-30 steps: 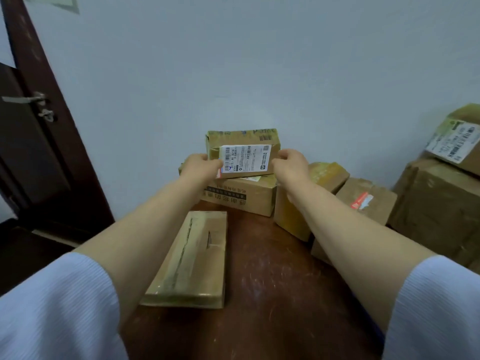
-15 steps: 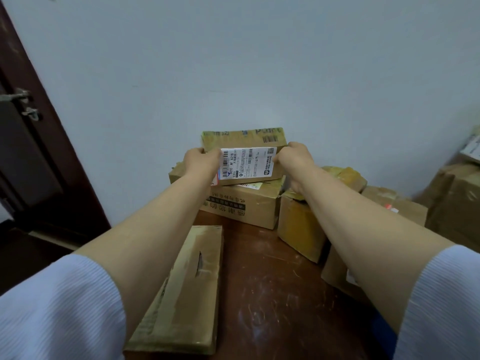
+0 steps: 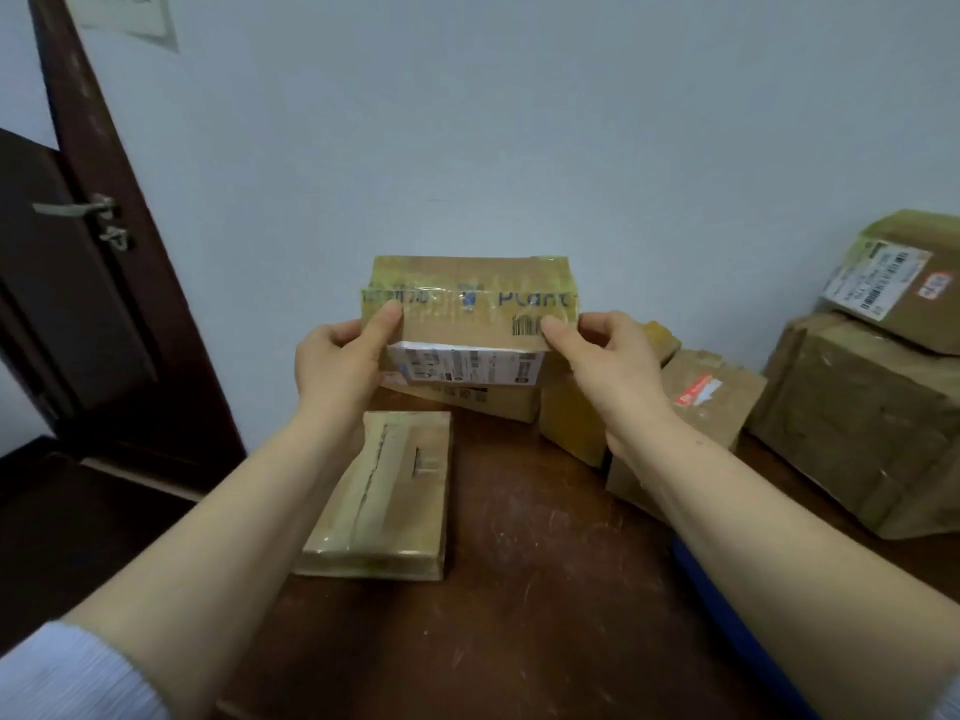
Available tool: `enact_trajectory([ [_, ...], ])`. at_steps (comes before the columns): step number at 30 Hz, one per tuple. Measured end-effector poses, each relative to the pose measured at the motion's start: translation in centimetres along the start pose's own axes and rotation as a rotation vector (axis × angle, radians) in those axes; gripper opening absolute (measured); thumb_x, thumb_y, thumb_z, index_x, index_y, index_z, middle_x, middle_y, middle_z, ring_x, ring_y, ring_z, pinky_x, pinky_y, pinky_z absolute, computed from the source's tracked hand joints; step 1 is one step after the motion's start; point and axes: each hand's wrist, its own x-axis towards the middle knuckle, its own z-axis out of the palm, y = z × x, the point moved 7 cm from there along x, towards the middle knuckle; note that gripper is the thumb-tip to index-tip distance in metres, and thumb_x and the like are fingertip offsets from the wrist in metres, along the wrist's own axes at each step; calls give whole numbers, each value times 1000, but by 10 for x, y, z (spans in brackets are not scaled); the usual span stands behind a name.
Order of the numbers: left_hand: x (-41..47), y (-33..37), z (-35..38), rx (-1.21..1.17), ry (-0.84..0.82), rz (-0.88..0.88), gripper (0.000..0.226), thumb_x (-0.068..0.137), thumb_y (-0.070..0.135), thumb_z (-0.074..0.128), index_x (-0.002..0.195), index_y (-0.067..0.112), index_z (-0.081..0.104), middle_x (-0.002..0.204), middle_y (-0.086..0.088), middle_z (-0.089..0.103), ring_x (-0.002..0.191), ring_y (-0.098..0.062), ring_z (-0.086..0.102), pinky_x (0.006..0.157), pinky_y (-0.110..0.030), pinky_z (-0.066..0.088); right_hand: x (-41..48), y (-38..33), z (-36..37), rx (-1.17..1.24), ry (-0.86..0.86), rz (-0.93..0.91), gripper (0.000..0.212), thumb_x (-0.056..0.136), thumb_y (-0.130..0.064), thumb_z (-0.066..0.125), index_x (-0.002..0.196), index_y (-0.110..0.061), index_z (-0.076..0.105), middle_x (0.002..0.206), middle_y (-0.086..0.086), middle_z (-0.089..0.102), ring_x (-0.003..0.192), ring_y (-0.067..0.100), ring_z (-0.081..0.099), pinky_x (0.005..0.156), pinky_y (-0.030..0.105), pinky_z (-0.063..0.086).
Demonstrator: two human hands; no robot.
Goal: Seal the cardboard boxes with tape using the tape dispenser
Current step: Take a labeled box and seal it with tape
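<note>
Head view, centre frame. Surroundings: flat taped box (image 3: 384, 491) on the brown bench (image 3: 519, 589), lower centre; stacked cartons (image 3: 467, 396) against the wall, directly behind the hands; large carton (image 3: 872, 423) with labelled parcel (image 3: 893, 278) on top, right edge; dark door (image 3: 67, 304), left. Change: held box (image 3: 467, 304) now tipped, printed "Plant" side facing the camera, white label at its lower edge; half a second ago the label faced front. Grip: left hand (image 3: 337, 361) and right hand (image 3: 613, 361) clasp the box's ends, thumbs on the near face, remaining fingers (image 3: 615, 330) curled behind, box aloft above the bench.
</note>
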Motion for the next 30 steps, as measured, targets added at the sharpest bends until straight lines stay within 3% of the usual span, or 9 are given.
enact_trajectory([
  [3, -36, -1, -20, 38, -21, 36, 25, 83, 39, 70, 90, 16, 67, 78, 8, 72, 74, 0, 66, 62, -13, 47, -47, 5, -21, 5, -17, 6, 43, 84, -42, 67, 116, -16, 54, 108, -7, 60, 101, 10, 58, 81, 27, 50],
  [6, -68, -18, -28, 138, -70, 12, 52, 83, 48, 67, 122, 16, 57, 109, 1, 66, 99, -12, 64, 81, -27, 52, -83, 27, -40, -20, -9, 51, 46, 82, -43, 69, 115, -13, 58, 108, -2, 64, 100, 14, 62, 90, 39, 52],
  [9, -100, -37, -23, 267, -190, -6, 63, 79, 59, 65, 130, 23, 55, 119, 1, 64, 106, -15, 63, 91, -37, 52, -113, 53, -55, -42, -14, 128, 48, 83, -41, 67, 120, -11, 60, 111, 3, 65, 102, 17, 63, 93, 42, 52],
  [15, -147, -58, -13, 352, -333, 49, 35, 85, 32, 68, 118, 26, 55, 105, 10, 63, 91, -4, 61, 59, -12, 49, -157, 90, -86, -83, -33, 211, 20, 90, -23, 63, 109, -18, 59, 101, -5, 64, 97, 9, 61, 83, 24, 51],
  [20, -164, -66, -2, 466, -362, 75, 38, 84, 42, 65, 116, 22, 59, 106, 10, 64, 94, -9, 61, 84, -35, 51, -171, 99, -112, -85, 46, 223, 7, 89, -22, 65, 92, -22, 58, 89, -11, 62, 84, 4, 60, 78, 25, 52],
  [23, -167, -79, 9, 570, -416, 25, 28, 88, 41, 62, 109, 23, 59, 100, 7, 66, 87, -14, 61, 81, -39, 51, -174, 110, -115, -125, -17, 260, 16, 88, -23, 65, 102, -16, 62, 94, -7, 66, 88, 6, 62, 78, 24, 52],
  [25, -166, -80, 14, 634, -437, 28, 47, 86, 49, 59, 124, 22, 53, 114, 5, 63, 102, -19, 61, 88, -42, 50, -169, 111, -121, -153, -16, 254, 22, 88, -24, 65, 108, -14, 64, 94, -8, 65, 88, 4, 61, 84, 27, 51],
  [27, -165, -72, 17, 775, -422, 170, 75, 85, 56, 54, 147, 22, 30, 138, -1, 49, 125, -23, 49, 98, -47, 45, -159, 105, -137, -250, 61, 179, 28, 89, -21, 64, 115, -10, 64, 97, -8, 63, 85, 2, 58, 86, 27, 47],
  [30, -187, -42, 32, 904, -423, 630, 66, 96, 40, 51, 152, 19, 22, 153, -3, 33, 141, -20, 29, 114, -43, 28, -141, 95, -156, -643, 116, 25, 38, 91, -21, 60, 128, -13, 55, 124, 2, 57, 107, 13, 54, 88, 24, 40],
])
